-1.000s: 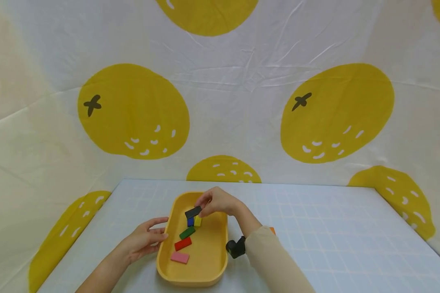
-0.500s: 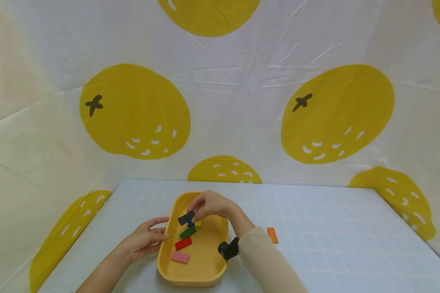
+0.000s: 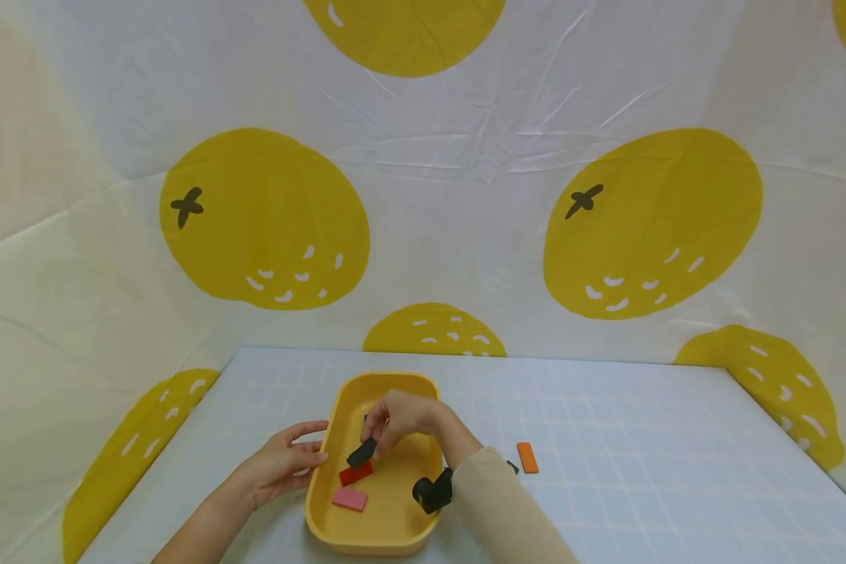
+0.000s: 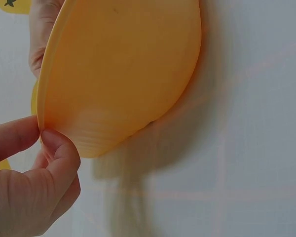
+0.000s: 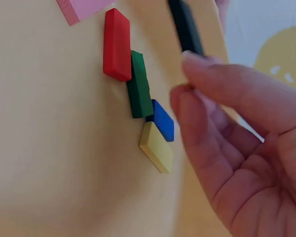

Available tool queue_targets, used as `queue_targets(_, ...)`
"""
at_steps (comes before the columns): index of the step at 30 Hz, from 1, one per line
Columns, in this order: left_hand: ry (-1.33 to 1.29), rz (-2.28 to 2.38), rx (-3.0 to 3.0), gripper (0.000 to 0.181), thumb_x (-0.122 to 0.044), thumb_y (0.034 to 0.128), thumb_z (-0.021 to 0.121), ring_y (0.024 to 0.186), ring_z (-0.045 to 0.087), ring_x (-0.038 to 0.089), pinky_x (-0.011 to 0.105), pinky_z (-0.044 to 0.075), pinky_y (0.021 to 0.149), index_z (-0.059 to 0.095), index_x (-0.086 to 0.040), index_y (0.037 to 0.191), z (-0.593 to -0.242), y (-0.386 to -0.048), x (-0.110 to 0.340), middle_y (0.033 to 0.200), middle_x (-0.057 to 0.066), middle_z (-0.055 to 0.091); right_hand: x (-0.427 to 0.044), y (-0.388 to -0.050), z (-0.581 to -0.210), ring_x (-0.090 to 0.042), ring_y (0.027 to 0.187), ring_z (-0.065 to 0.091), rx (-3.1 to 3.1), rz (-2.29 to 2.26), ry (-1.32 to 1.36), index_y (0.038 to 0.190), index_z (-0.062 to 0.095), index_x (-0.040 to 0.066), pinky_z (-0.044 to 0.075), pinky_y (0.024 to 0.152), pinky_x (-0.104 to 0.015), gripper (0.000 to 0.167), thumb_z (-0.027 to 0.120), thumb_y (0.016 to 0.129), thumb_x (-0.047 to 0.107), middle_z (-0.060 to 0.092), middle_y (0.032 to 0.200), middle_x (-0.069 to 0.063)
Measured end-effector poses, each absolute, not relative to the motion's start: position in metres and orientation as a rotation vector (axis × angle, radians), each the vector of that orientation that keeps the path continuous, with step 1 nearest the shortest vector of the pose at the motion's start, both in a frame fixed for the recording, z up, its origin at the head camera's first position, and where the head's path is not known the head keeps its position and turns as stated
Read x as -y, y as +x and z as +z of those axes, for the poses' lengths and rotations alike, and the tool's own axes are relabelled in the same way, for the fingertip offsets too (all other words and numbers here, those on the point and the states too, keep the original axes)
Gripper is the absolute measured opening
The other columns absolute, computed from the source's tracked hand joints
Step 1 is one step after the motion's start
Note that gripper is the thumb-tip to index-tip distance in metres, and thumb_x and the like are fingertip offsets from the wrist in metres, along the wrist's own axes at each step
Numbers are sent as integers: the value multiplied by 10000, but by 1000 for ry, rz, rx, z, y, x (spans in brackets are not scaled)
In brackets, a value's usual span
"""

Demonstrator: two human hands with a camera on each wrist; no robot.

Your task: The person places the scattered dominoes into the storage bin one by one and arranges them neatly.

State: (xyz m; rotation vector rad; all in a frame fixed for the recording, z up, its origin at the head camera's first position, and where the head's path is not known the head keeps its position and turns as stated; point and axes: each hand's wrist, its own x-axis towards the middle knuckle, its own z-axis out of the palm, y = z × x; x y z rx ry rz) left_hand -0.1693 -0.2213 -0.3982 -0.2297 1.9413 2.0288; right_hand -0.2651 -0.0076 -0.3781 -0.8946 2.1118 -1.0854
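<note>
A yellow tray [image 3: 314,509] stands on the table, its left rim pinched between the thumb and fingers of my left hand [image 3: 282,462]. In the left wrist view that grip shows at the rim [image 4: 41,111]. My right hand [image 3: 405,419] is over the tray, pinching a black block [image 5: 187,29] by one end. Below it lie a red block [image 5: 117,44], a green block [image 5: 139,84], a blue block [image 5: 162,121] and a yellow block [image 5: 157,147]. A pink block [image 3: 349,499] lies nearer me. In the head view, my right hand and the black block hide green and yellow.
An orange block [image 3: 527,457] lies on the table right of the tray. Beside my right sleeve [image 3: 504,501] a small dark piece [image 3: 512,467] peeks out. A black device [image 3: 433,492] sits at the right wrist, above the tray's right rim. A fruit-printed cloth [image 3: 458,227] hangs behind.
My right hand has moved toward me over the tray, carrying the black block from near the blue and yellow blocks to beside the red one. My left hand stays at the rim.
</note>
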Motion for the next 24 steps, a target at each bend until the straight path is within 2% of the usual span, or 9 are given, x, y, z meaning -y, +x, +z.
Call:
queue_targets(8,-357,2012,-1991,614,67,840,614,872,582,221,372,525,769,336,9,1385,-398,-171,217,1164,209,538,5,-266,-380,-114,648,492,-2111,-989,-873,861,708,21,457,602,-202,202,741,703,-99,594,704,-16)
queue_targets(14,-355,2020,-1982,611,75,839,610,874,584,220,371,526,764,334,16,1382,-398,-171,217,1146,203,551,5,-266,-383,-96,618,480,-2107,-908,-893,856,704,10,433,571,-185,204,743,696,-110,565,660,5)
queue_targets(24,-416,2010,-1995,588,76,838,611,884,581,243,400,523,788,370,-3,1368,-396,-171,215,1147,204,543,3,-266,-385,-106,632,493,-2105,-825,-860,842,699,44,441,596,-197,201,728,714,-109,566,663,0)
